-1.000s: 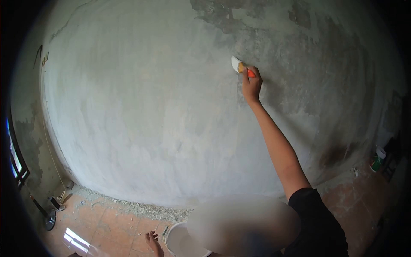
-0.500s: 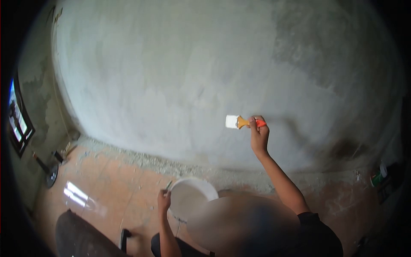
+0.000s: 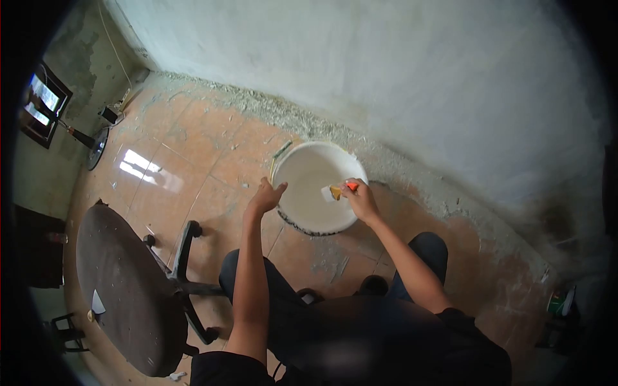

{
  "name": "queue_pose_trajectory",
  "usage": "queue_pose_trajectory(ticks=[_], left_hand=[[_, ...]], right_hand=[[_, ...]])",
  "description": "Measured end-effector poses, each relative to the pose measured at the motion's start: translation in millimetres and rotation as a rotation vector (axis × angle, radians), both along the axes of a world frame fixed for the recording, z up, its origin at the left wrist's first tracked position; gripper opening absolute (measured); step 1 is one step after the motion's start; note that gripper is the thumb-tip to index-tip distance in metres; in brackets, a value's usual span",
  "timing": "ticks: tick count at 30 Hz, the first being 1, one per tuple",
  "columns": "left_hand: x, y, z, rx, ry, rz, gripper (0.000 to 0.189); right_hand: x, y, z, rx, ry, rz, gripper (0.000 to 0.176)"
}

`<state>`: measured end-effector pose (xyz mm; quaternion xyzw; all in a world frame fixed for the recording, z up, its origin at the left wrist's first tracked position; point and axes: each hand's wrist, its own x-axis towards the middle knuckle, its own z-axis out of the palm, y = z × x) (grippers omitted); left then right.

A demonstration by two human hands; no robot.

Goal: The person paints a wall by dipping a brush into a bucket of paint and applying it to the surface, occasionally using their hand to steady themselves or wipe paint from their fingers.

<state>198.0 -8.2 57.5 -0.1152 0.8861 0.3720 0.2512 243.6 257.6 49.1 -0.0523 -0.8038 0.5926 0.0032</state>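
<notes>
A white bucket (image 3: 360,168) with pale contents stands on the floor before me, its lower edge smeared dark. In my right hand (image 3: 362,201) is a paintbrush (image 3: 335,192) with an orange-red handle, yellow middle and white-coated bristles. The bristles point left over the bucket's opening. My left hand (image 3: 262,196) is at the bucket's left rim, thumb reaching over it and fingers apart outside. Just above that hand, a slim grey-green bar (image 3: 282,149) with a thin yellow stem lies along the rim.
Ahead rises a grey plastered wall (image 3: 412,77), with crumbled debris (image 3: 283,112) along its foot. A dusty swivel chair (image 3: 129,289) is at my left. Farther left, a round-based stand (image 3: 97,149) is near the window (image 3: 48,103). A green container (image 3: 557,302) sits far right.
My view has tilted down. My right hand has brought the brush from in front of the wall to over the bucket. My left hand is now at the rim with fingers apart.
</notes>
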Motion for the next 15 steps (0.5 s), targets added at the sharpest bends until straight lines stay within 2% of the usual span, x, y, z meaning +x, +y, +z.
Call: queue_pose_trajectory(ticks=[1, 2, 5, 6, 8, 11, 15], left_hand=[[1, 4, 10, 0.055, -0.023, -0.016, 0.085], [-1, 8, 17, 0.113, -0.037, -0.035, 0.084], [-5, 11, 0, 0.067, 0.018, -0.048, 0.080], [-4, 16, -1, 0.069, 0.013, -0.056, 0.080], [-6, 18, 1, 0.147, -0.032, 0.067, 0.079], [-3, 20, 5, 0.088, -0.035, 0.159, 0.079], [0, 13, 0, 0.186, -0.009, 0.195, 0.078]], right_hand=[[2, -1, -1, 0.185, 0.102, 0.068, 0.024], [6, -6, 10, 0.220, 0.000, 0.088, 0.023], [6, -12, 4, 0.323, -0.045, 0.180, 0.021], [6, -13, -5, 0.332, 0.002, 0.158, 0.019], [3, -12, -20, 0.348, -0.028, 0.169, 0.019], [-3, -17, -36, 0.392, -0.057, 0.198, 0.019], [-6, -22, -46, 0.460, -0.111, 0.224, 0.019]])
